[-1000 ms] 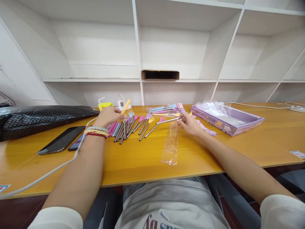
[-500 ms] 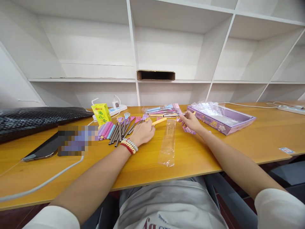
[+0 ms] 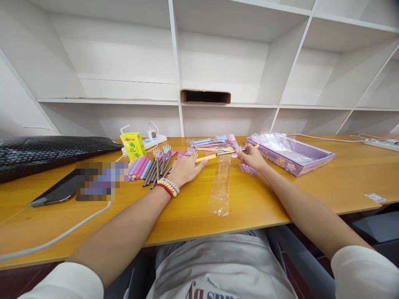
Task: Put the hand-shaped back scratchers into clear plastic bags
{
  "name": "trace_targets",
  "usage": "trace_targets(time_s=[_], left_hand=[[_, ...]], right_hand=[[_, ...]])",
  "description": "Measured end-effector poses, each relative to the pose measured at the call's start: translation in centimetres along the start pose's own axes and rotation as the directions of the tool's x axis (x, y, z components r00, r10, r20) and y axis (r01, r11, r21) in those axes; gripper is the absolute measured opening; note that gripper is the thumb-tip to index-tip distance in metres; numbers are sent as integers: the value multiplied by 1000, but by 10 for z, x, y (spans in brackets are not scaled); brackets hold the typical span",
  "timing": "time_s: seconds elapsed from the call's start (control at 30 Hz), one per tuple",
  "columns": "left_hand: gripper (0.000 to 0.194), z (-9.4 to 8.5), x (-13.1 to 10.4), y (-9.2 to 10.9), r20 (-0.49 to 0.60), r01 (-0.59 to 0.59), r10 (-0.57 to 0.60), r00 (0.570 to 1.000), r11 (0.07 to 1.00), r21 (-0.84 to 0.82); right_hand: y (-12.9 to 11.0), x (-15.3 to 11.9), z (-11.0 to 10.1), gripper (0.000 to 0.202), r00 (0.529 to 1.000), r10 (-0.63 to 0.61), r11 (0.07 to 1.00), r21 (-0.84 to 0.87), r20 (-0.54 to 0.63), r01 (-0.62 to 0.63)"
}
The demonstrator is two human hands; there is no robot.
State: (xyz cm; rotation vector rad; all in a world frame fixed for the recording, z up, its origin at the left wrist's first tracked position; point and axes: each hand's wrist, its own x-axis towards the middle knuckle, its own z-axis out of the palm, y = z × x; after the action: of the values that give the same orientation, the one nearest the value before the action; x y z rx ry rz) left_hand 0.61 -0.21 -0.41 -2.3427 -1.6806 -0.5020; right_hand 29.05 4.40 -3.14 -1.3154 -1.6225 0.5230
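My left hand (image 3: 184,169), wearing twisted bracelets, is at the table's middle with a yellow tube-shaped handle (image 3: 208,158) at its thumb and forefinger. The fingertips are partly hidden. My right hand (image 3: 252,156) pinches a slim metal back scratcher rod (image 3: 229,152) with a yellow head (image 3: 256,146). Left of my left hand lie several metal back scratcher rods (image 3: 151,172) with coloured hand-shaped heads, beside a stack of coloured handles (image 3: 139,168). A clear plastic sleeve (image 3: 219,189) lies flat between my hands. Behind it are packaged back scratchers (image 3: 213,142).
A purple box (image 3: 294,160) with clear wrappers (image 3: 271,141) stands at right. To the left are a yellow drink carton (image 3: 133,146), a power strip (image 3: 156,142), a dark phone (image 3: 57,191) and a white cable (image 3: 71,236). White shelving (image 3: 224,62) rises behind the table.
My left hand has shifted slightly left with the yellow handle, its thumb now stretched out further. The right hand has moved slightly right and still holds the metal rod.
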Motion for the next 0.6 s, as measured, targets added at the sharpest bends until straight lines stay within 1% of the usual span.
trace_targets(time_s=[0.17, 0.33, 0.4, 0.6], left_hand=[[66, 4, 1, -2, 1, -10, 10, 1000, 999, -40], [62, 9, 3, -8, 30, -57, 62, 998, 988, -141], [60, 10, 3, -10, 36, -69, 75, 997, 986, -149], [50, 10, 0, -10, 64, -203, 209, 976, 975, -93]], right_hand=[[-1, -1, 2, 48, 999, -29, 999, -41, 13, 30], [-1, -2, 1, 47, 999, -34, 997, -74, 28, 36], [-2, -3, 1, 47, 999, -40, 995, -89, 30, 43], [-7, -6, 1, 46, 996, -90, 983, -160, 21, 92]])
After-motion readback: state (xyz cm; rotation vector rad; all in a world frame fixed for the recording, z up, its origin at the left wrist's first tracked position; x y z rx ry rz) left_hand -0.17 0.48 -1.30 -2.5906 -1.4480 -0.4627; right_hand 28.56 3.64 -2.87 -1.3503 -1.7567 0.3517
